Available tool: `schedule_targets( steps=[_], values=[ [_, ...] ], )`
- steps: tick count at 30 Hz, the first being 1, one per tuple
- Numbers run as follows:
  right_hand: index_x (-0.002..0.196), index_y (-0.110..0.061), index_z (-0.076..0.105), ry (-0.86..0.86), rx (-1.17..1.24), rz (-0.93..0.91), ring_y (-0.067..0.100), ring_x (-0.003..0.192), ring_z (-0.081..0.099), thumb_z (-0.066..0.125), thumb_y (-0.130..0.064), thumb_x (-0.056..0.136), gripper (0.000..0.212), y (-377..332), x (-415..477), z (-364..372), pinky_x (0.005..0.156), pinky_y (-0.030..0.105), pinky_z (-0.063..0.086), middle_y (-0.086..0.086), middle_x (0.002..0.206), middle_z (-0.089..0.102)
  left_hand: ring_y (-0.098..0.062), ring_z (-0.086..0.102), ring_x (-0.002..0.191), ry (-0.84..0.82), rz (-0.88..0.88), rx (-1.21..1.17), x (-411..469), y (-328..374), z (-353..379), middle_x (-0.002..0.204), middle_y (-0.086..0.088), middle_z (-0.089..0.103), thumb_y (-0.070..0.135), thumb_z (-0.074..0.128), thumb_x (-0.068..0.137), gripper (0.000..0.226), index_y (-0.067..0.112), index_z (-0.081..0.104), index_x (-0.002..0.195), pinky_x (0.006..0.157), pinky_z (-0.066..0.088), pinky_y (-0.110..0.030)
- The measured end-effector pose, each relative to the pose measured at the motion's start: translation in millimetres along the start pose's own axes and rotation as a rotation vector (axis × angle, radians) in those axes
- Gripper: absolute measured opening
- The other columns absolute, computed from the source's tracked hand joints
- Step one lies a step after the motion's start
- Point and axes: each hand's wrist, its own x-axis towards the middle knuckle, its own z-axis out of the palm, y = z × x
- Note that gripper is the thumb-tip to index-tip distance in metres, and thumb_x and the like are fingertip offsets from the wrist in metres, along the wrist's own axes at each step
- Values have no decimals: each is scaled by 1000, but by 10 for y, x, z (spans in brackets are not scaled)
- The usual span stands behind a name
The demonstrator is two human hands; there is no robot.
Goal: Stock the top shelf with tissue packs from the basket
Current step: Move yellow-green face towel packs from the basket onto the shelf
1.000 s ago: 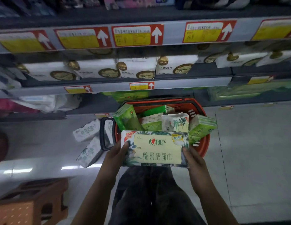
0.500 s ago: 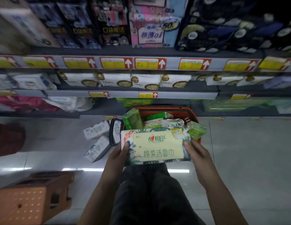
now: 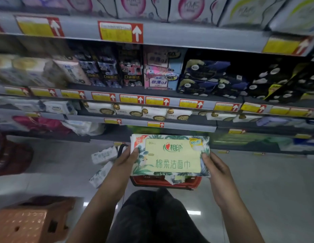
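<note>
Head view has both hands holding one tissue pack [image 3: 170,155] in front of the shelving, its printed face turned to the camera. The left hand [image 3: 125,159] grips the left edge with the thumb on the front, and the right hand [image 3: 216,171] grips the right edge the same way. The red basket [image 3: 165,182] stands on the floor just below, mostly hidden by the pack; white packs [image 3: 104,155] lie to its left, an orange stool [image 3: 30,220] sits lower left, and the uppermost shelf [image 3: 187,35] in view carries white boxes.
</note>
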Motion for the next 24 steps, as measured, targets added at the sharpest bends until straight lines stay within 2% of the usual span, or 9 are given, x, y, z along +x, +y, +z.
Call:
schedule_targets(
  steps=[3,7,9,11,13,16,19,22,24],
  values=[
    [113,-24,65,6,34,-10,4,88,70,56,-22,91,23,-166,-120,-49,62,10,49,-11,95,74,-8,73,78,2,21,-16,-127,145,55,96,1,75,29,51,98,20,24,65,112,62,52,-20],
    [108,-32,65,2,60,-55,-4,86,67,57,-26,90,21,-334,-203,-87,62,7,47,-18,92,73,-11,73,83,-2,58,-37,-267,296,129,105,-4,74,30,49,99,20,28,64,112,70,54,-27],
    [111,-33,64,-3,60,-65,-9,88,65,59,-31,87,25,-405,-223,-87,69,11,47,-19,96,73,-8,73,79,16,95,-34,-309,386,152,101,1,74,30,48,99,21,29,64,112,60,54,-19],
    [109,-35,64,-8,68,-73,-10,89,64,59,-34,85,25,-465,-244,-99,80,19,45,-21,95,72,-9,72,85,14,116,-21,-339,464,150,101,5,73,31,48,99,23,29,64,115,59,53,-18],
    [97,-38,61,0,97,-88,-18,78,62,57,-26,89,16,-540,-269,-95,75,17,40,-29,80,70,-13,71,93,-2,128,-11,-371,547,133,101,7,74,31,47,99,24,29,64,115,67,52,-24],
    [89,-39,55,24,141,-95,-24,66,56,56,-19,92,20,-670,-310,-64,72,15,35,-37,67,63,-7,72,87,-9,127,4,-401,640,102,93,12,75,30,47,100,20,34,65,105,68,52,-24],
    [101,-33,59,48,188,-80,-15,76,58,58,-22,91,15,-719,-340,-65,86,23,35,-31,75,65,-11,70,96,-34,150,25,-451,764,94,104,8,74,32,49,99,19,35,67,105,89,52,-35],
    [126,-27,53,66,241,-79,4,104,48,59,-26,89,37,-781,-382,-44,97,30,30,-27,94,55,10,67,75,-52,171,-3,-489,893,104,92,20,70,28,49,99,19,39,65,94,77,49,-21],
    [115,-31,56,82,244,-79,4,102,46,59,-26,90,26,-841,-395,-39,97,31,29,-28,94,52,11,65,77,-58,186,-11,-522,1000,130,88,25,69,27,49,99,21,42,61,91,78,49,-18]
  ],
)
